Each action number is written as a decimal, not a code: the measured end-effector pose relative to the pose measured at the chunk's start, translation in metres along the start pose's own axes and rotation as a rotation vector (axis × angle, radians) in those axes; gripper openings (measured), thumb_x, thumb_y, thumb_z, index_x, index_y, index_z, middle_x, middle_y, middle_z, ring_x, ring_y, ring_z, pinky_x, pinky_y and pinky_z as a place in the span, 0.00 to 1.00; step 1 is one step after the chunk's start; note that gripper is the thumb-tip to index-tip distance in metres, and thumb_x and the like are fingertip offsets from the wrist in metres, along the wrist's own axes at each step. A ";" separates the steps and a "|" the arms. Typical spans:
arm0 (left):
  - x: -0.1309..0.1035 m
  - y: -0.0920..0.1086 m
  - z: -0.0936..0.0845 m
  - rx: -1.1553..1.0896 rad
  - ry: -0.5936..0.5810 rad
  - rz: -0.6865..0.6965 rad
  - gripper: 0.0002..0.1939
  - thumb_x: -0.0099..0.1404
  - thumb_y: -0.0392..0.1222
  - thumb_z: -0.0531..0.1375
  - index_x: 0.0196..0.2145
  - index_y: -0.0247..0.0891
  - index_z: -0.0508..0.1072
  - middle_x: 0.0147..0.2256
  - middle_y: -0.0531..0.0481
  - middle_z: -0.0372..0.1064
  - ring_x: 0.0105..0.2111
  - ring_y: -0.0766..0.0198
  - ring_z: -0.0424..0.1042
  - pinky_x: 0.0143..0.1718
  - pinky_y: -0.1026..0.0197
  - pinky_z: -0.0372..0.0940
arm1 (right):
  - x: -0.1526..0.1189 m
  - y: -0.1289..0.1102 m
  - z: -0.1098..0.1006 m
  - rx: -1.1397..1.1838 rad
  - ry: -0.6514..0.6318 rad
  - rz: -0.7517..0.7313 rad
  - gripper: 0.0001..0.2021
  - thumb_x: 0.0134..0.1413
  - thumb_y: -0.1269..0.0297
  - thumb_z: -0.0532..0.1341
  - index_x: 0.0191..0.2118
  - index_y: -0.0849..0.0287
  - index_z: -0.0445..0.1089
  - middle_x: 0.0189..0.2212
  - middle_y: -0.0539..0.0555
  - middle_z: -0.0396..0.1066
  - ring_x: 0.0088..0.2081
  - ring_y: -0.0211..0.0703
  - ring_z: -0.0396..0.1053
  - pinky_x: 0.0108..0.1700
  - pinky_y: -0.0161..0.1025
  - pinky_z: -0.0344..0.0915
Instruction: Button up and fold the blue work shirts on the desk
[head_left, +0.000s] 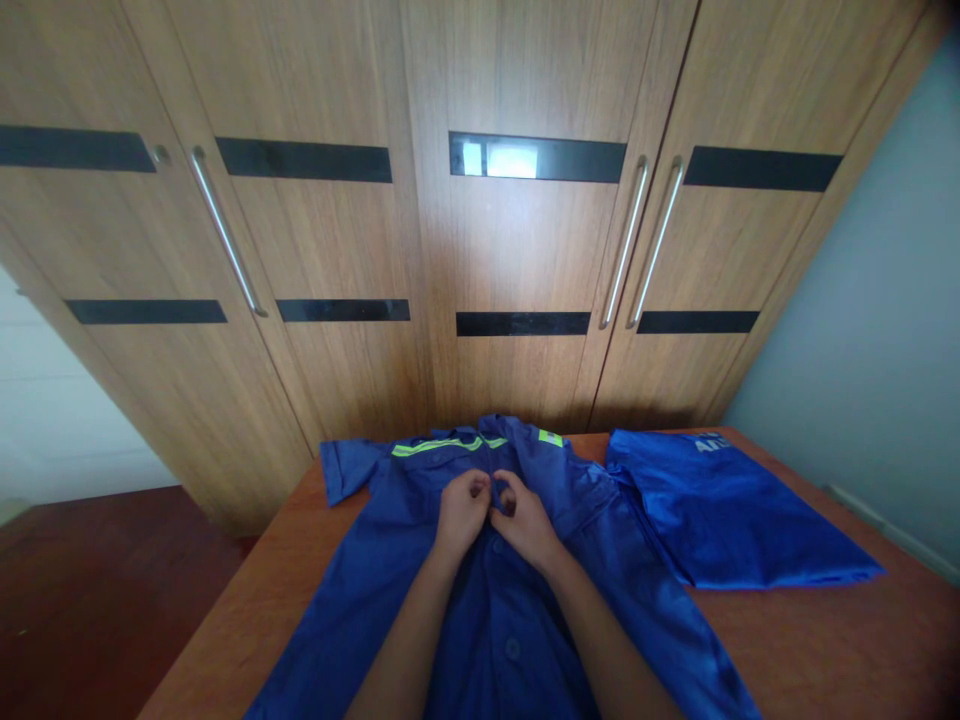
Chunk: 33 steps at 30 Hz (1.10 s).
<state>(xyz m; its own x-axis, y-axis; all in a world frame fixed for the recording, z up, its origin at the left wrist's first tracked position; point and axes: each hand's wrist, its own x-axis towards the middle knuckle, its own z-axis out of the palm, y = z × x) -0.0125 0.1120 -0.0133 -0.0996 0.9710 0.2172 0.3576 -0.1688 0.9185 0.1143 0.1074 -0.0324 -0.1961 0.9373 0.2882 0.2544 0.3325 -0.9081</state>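
Spread on the wooden table is a dark blue work coat [397, 550] with short sleeves and yellow-green reflective strips across the chest. My left hand [463, 512] and my right hand [523, 515] meet over its front opening, fingers pinched on the two edges of the placket. The fingertips almost touch, and a button between them is too small to make out. Below the hands, further buttons [512, 648] show down the front. Both forearms lie over the lower part of the coat and hide some of it.
A folded bright blue cloth [735, 520] with white letters lies to the right on the table [300, 590]. A wooden wardrobe [517, 250] with metal handles stands behind, close to the table's far edge. Reddish floor [105, 590] shows at left, a pale wall [862, 350] at right.
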 end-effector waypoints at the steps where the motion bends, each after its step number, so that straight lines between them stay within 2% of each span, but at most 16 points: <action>1: 0.000 0.000 0.000 -0.030 0.003 -0.017 0.07 0.55 0.38 0.55 0.27 0.37 0.73 0.24 0.51 0.72 0.26 0.63 0.71 0.29 0.64 0.63 | -0.001 -0.002 0.000 -0.003 -0.015 -0.005 0.24 0.43 0.73 0.59 0.50 0.60 0.63 0.18 0.40 0.60 0.22 0.35 0.62 0.28 0.33 0.58; 4: -0.001 0.001 0.000 -0.100 0.022 -0.058 0.13 0.58 0.47 0.55 0.26 0.36 0.72 0.21 0.52 0.69 0.22 0.64 0.69 0.24 0.65 0.60 | -0.004 -0.006 0.000 0.001 -0.075 -0.020 0.27 0.45 0.70 0.61 0.54 0.59 0.61 0.21 0.42 0.64 0.24 0.36 0.64 0.28 0.32 0.60; 7: -0.001 0.000 0.001 -0.127 0.065 -0.072 0.15 0.56 0.51 0.58 0.25 0.36 0.72 0.23 0.51 0.70 0.25 0.63 0.69 0.26 0.65 0.61 | -0.005 -0.008 -0.001 0.002 -0.086 -0.042 0.24 0.50 0.66 0.60 0.54 0.59 0.62 0.22 0.44 0.67 0.24 0.37 0.66 0.28 0.32 0.62; 10: 0.000 -0.002 0.002 -0.129 0.080 -0.064 0.14 0.55 0.51 0.59 0.27 0.36 0.72 0.25 0.49 0.72 0.27 0.62 0.71 0.29 0.64 0.63 | -0.003 -0.007 -0.002 -0.082 0.030 -0.072 0.16 0.56 0.63 0.56 0.50 0.58 0.68 0.23 0.47 0.70 0.25 0.38 0.68 0.30 0.34 0.64; 12: 0.000 -0.003 0.004 -0.113 0.069 -0.050 0.12 0.55 0.49 0.58 0.27 0.36 0.72 0.26 0.49 0.73 0.28 0.62 0.72 0.30 0.64 0.63 | -0.001 -0.007 -0.004 -0.146 0.114 -0.077 0.14 0.57 0.63 0.55 0.46 0.58 0.72 0.27 0.51 0.73 0.29 0.41 0.69 0.35 0.37 0.66; 17: -0.004 0.000 0.007 0.001 0.034 -0.001 0.07 0.56 0.41 0.57 0.25 0.38 0.72 0.25 0.51 0.73 0.28 0.62 0.72 0.32 0.63 0.64 | -0.002 -0.010 -0.011 -0.261 0.230 -0.065 0.10 0.55 0.63 0.57 0.36 0.55 0.76 0.34 0.57 0.73 0.39 0.50 0.68 0.46 0.45 0.62; 20: -0.006 0.003 0.007 0.066 0.023 0.020 0.06 0.57 0.39 0.57 0.25 0.38 0.72 0.25 0.52 0.73 0.27 0.63 0.73 0.32 0.64 0.64 | -0.001 -0.011 -0.013 -0.198 0.278 -0.008 0.08 0.52 0.63 0.59 0.32 0.54 0.77 0.34 0.56 0.73 0.41 0.50 0.68 0.48 0.45 0.61; 23: -0.007 0.004 0.007 0.121 0.013 0.034 0.06 0.58 0.38 0.56 0.27 0.37 0.71 0.26 0.52 0.73 0.28 0.64 0.73 0.31 0.65 0.64 | 0.002 -0.005 -0.012 -0.069 0.298 0.083 0.09 0.50 0.60 0.60 0.30 0.55 0.77 0.32 0.56 0.75 0.38 0.49 0.69 0.45 0.44 0.63; 27: -0.008 0.004 0.008 0.213 -0.013 0.056 0.06 0.60 0.38 0.55 0.29 0.37 0.71 0.27 0.51 0.74 0.28 0.65 0.73 0.31 0.66 0.63 | 0.008 0.006 -0.009 0.022 0.297 0.178 0.13 0.49 0.57 0.58 0.30 0.59 0.76 0.27 0.54 0.76 0.31 0.46 0.71 0.36 0.41 0.66; 30: -0.010 0.007 0.007 0.306 -0.020 0.073 0.06 0.61 0.37 0.55 0.31 0.38 0.72 0.29 0.50 0.74 0.29 0.64 0.73 0.33 0.65 0.62 | 0.010 0.010 -0.009 0.056 0.275 0.235 0.15 0.48 0.56 0.58 0.31 0.62 0.76 0.22 0.53 0.74 0.24 0.42 0.69 0.27 0.37 0.64; 33: -0.014 0.012 0.005 0.411 -0.047 0.081 0.05 0.61 0.37 0.56 0.33 0.40 0.72 0.30 0.50 0.74 0.31 0.63 0.73 0.34 0.65 0.61 | 0.010 0.010 -0.012 0.040 0.236 0.269 0.14 0.48 0.58 0.57 0.29 0.62 0.76 0.19 0.52 0.72 0.21 0.40 0.67 0.24 0.34 0.62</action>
<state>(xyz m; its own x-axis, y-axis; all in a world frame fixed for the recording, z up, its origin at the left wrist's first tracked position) -0.0022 0.0975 -0.0065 -0.0168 0.9655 0.2597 0.7038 -0.1731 0.6890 0.1263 0.1212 -0.0347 0.0985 0.9906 0.0952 0.2287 0.0706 -0.9709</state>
